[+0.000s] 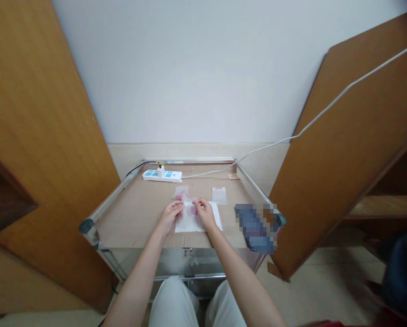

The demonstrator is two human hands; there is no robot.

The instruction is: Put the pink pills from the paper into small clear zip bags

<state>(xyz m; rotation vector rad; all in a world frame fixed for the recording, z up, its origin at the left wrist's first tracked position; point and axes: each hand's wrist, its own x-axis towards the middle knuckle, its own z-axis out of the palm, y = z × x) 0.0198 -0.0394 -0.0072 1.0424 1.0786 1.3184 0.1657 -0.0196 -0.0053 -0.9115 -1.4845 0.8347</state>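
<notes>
Pink strand (188, 197), likely light and limp, best held by ends, near curled left hand (172, 213) and right hand (204, 213); can't tell grips.

The table (131, 218) bears power strip (172, 176), bag (219, 196), sheet (187, 224).

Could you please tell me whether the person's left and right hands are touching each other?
Apart: the head view shows a gap between the left hand and the right hand, with the white sheet visible between them.
</notes>
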